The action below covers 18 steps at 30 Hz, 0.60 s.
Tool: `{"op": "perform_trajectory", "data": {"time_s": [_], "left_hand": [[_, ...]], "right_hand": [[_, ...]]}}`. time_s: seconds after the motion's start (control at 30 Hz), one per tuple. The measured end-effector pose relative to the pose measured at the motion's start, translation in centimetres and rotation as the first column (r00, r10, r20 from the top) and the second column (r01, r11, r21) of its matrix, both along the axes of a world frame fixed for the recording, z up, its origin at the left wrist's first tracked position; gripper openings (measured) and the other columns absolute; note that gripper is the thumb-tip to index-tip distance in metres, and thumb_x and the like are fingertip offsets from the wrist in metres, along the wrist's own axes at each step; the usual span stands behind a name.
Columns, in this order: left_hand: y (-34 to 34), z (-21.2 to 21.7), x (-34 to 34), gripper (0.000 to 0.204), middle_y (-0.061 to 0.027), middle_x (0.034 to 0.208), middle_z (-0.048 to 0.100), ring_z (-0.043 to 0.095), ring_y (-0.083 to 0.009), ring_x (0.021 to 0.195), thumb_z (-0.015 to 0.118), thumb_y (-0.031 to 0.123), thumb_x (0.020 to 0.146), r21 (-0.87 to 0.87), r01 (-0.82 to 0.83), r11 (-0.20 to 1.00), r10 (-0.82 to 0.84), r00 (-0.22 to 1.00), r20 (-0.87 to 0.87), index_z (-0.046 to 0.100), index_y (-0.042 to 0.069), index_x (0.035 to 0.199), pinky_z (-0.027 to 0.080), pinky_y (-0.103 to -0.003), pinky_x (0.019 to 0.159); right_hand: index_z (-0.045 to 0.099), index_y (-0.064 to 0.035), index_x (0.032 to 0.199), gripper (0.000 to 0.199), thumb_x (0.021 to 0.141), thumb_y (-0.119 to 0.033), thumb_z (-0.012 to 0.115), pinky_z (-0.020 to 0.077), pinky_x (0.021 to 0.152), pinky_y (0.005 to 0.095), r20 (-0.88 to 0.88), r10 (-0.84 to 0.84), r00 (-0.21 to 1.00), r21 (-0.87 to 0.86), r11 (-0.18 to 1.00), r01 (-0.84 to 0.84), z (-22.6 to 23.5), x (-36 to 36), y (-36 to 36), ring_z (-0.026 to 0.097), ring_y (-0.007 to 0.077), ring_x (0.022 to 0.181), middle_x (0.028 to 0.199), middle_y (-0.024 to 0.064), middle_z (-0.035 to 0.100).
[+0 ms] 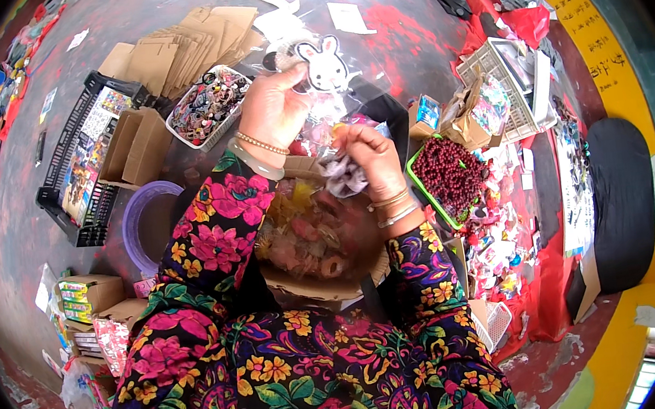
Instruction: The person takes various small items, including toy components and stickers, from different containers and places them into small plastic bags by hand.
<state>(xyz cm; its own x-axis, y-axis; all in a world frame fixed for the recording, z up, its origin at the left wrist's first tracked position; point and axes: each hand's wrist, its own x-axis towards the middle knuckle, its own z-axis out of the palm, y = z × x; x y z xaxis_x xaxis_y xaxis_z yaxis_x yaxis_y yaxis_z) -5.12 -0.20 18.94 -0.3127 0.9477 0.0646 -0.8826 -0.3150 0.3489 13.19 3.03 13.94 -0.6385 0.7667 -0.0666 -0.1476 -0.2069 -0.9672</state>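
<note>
My left hand (273, 106) is raised and grips a clear plastic bag with a white rabbit-shaped card (324, 65) at its top. My right hand (370, 158) pinches a small pale bundle of hair ties (343, 177) just below the bag. Both wrists wear bracelets and the sleeves are dark with bright flowers. Under my hands sits an open cardboard box (316, 285) full of packets of small colourful items.
A green tray of dark red beads (450, 176) is at the right. A white tray of mixed hair ties (208, 105), flat cardboard sheets (183, 48), a black crate (80, 163), a purple basin (142, 224) and a white basket (503, 86) lie around.
</note>
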Motion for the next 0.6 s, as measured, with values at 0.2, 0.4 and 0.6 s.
{"op": "perform_trajectory", "data": {"time_s": [0.2,0.4,0.6], "left_hand": [[-0.1,0.2,2.1,0.036,-0.0101,0.108,0.057,0.056,-0.0206,0.099,0.049,-0.010,0.080,0.128,0.023,0.992,0.000,0.984,-0.179,0.051,0.002,0.114,0.047,-0.036,0.086],[0.3,-0.4,2.7,0.033,-0.0109,0.105,0.060,0.058,-0.0217,0.098,0.050,-0.009,0.081,0.095,0.074,0.993,-0.051,0.973,-0.226,0.051,0.001,0.113,0.047,-0.035,0.087],[0.6,-1.1,-0.5,0.019,-0.0129,0.100,0.061,0.059,-0.0235,0.095,0.051,-0.004,0.082,0.125,-0.064,0.990,0.123,0.826,-0.551,0.056,-0.003,0.101,0.049,-0.037,0.085]], "right_hand": [[0.056,0.0005,0.104,0.029,0.086,-0.021,0.060,0.0518,0.068,0.0313,-0.339,-0.115,0.934,-0.298,0.955,0.009,2.1,0.1,-0.4,0.060,0.0165,0.073,0.088,0.0085,0.062],[0.059,-0.0014,0.090,0.012,0.089,-0.013,0.054,0.0541,0.062,0.0339,-0.261,-0.283,0.923,-0.340,0.922,0.187,2.2,0.3,0.3,0.063,0.0201,0.068,0.082,0.0090,0.064],[0.059,-0.0015,0.087,0.006,0.086,-0.004,0.054,0.0507,0.063,0.0256,-0.187,-0.341,0.921,-0.181,0.934,0.309,2.7,3.1,2.5,0.061,0.0142,0.068,0.080,0.0055,0.063]]}}
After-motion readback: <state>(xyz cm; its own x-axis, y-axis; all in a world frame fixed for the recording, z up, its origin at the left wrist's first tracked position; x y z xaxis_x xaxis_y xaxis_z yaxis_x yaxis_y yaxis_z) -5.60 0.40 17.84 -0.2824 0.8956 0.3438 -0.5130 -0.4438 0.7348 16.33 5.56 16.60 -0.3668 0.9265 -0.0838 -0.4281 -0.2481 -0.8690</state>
